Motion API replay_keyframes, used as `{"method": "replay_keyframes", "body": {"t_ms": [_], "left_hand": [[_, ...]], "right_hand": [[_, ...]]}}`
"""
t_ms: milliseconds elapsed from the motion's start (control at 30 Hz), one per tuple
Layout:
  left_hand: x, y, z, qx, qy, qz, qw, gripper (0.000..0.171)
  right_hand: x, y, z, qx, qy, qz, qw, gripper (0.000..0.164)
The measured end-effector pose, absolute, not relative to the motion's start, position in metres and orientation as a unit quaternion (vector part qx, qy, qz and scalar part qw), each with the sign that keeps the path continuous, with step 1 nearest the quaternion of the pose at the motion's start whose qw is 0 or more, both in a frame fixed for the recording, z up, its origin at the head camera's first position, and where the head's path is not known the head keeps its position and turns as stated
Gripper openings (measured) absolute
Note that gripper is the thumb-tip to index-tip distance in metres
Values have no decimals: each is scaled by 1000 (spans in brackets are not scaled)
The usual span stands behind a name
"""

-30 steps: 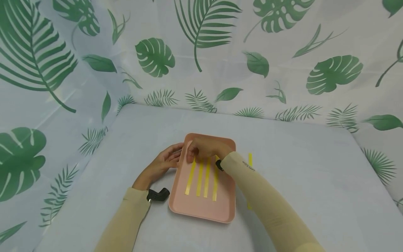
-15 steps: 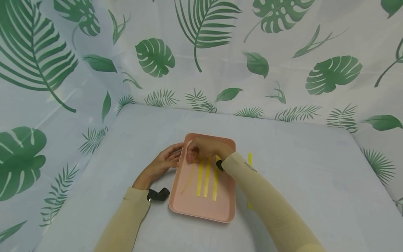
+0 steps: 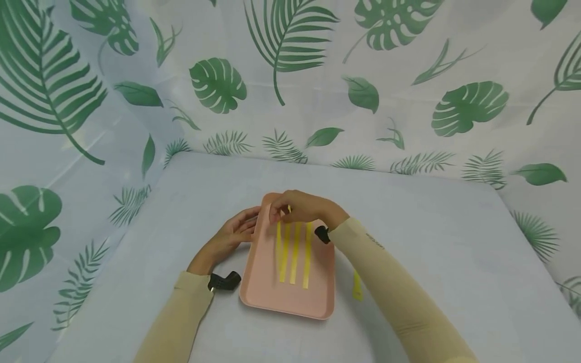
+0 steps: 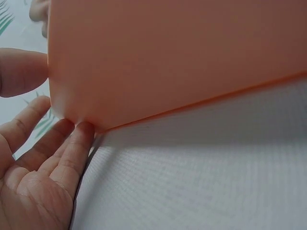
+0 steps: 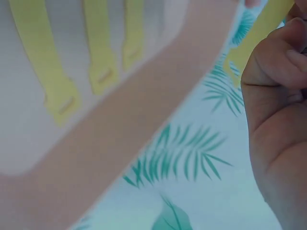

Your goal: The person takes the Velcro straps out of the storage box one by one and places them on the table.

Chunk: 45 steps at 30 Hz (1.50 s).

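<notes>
My right hand point(image 3: 303, 205) is over the far part of a pink tray point(image 3: 281, 305), pinching a yellow strap point(image 3: 279, 239) that hangs from the fingertips. In the right wrist view, the slotted wide end of the held strap point(image 5: 254, 43) shows beside the curled fingers. Three more yellow straps point(image 3: 295, 254) lie side by side in the tray, with slots cut in their ends. My left hand point(image 3: 230, 234) rests beside the tray's left side, fingers extended. The left wrist view shows its fingertips point(image 4: 85, 128) right at the tray's corner and the thumb by the edge.
Another yellow strap point(image 3: 357, 287) lies on the white table point(image 3: 408, 242) to the right of the tray, partly covered by the right forearm. A white cloth point(image 3: 327, 75) printed with green leaves hangs behind the table and at its left side.
The leftmost strap has come up off the tray in my right hand, which has risen slightly. Its free end has swung right. My left hand keeps its place at the tray's edge.
</notes>
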<state>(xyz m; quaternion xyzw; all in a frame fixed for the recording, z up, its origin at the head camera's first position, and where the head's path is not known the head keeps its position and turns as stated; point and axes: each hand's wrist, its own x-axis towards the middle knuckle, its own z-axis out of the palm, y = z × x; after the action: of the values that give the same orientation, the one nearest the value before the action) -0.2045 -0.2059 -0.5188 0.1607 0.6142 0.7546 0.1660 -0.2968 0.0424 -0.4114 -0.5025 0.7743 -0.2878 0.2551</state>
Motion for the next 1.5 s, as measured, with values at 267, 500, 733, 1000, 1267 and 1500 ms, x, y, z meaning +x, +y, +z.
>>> {"method": "replay_keyframes", "body": {"t_ms": [267, 500, 733, 1000, 1267, 1500], "left_hand": [[-203, -206, -519, 158, 621, 751, 160, 81], [-204, -206, -523, 160, 610, 758, 168, 80], [-204, -206, -524, 172, 604, 760, 166, 79], [-204, -205, -523, 181, 603, 760, 160, 78], [-202, -204, -521, 176, 613, 754, 159, 79], [-202, -204, -520, 174, 614, 753, 161, 78]], "right_hand": [[-290, 59, -386, -485, 786, -306, 231, 20], [-286, 78, -380, -455, 799, -328, 215, 16], [-280, 93, -378, -417, 808, -357, 211, 9], [-271, 114, -374, -387, 808, -399, 196, 7], [-263, 135, -382, -352, 797, -458, 176, 16], [-254, 154, -390, -299, 786, -517, 163, 29]]}}
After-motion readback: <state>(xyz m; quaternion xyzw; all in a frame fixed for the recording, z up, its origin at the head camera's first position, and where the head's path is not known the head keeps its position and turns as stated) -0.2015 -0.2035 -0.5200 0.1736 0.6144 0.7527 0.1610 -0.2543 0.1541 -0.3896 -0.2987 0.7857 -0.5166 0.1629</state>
